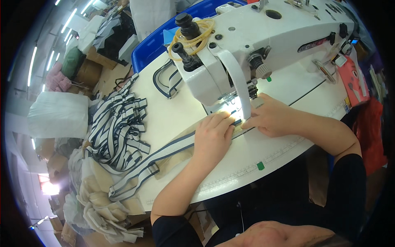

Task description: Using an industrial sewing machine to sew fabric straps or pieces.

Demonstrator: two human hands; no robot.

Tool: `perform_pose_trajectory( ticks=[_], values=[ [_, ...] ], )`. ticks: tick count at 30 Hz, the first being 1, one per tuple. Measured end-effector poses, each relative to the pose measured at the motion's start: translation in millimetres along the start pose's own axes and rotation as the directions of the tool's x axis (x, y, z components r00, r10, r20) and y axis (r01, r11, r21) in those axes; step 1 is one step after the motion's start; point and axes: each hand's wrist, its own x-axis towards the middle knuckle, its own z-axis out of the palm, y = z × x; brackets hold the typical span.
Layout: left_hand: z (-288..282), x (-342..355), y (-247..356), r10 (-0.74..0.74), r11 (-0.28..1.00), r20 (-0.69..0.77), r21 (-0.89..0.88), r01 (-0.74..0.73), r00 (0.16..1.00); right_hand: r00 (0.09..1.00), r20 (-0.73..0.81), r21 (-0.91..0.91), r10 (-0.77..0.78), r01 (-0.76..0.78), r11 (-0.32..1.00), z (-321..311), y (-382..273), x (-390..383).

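Observation:
My left hand (213, 136) has bent fingers pressed together on a navy-edged pale strap (177, 144), which lies over beige fabric (173, 165) and runs to a buckled loop at lower left. Beside the lit needle area of the white sewing machine (210, 82), my right hand (267, 117) has its fingers closed at the strap and fabric edge; their exact grip is partly hidden by the white guard. A pile of similar straps (115, 131) lies left of my hands, and a separate strap loop (166, 80) sits behind the machine head.
A blue plastic tray (140, 53) is behind the white table (230, 173). Heaped beige cloth pieces (98, 206) hang at the lower left, near white bundles (57, 113) and cardboard boxes. A red pouch (349, 78) and red material (368, 136) are at the right.

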Motion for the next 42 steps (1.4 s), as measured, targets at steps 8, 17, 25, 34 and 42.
perform_pose_trajectory(
  ticks=[8, 17, 25, 34, 42],
  values=[
    [7.6, -3.3, -1.3, -0.032, 0.998, -0.038, 0.053, 0.034, 0.999, 1.0, 0.016, -0.001, 0.002, -0.002, 1.0, -1.2, -0.1, 0.6],
    [7.2, -0.3, 1.3, -0.007, 0.999, -0.065, 0.042, 0.01, 0.998, 1.0, 0.023, 0.003, 0.008, -0.008, 1.0, -1.4, -0.8, 0.7],
    [7.1, -1.3, 0.2, -0.008, 0.999, -0.039, 0.052, 0.01, 0.999, 0.998, 0.062, 0.003, 0.02, -0.02, 1.0, -4.1, -2.4, 1.1],
    [-1.5, 0.5, 5.0, -0.016, 0.996, 0.033, 0.087, 0.013, 0.999, 0.987, 0.144, -0.054, 0.066, -0.059, 0.997, -2.7, -3.3, -0.5],
    [-3.0, 0.1, -0.6, -0.023, 1.0, 0.079, 0.017, 0.022, 0.997, 0.998, 0.022, 0.037, 0.054, -0.055, 0.998, -1.8, -3.9, -0.1]
  ],
)
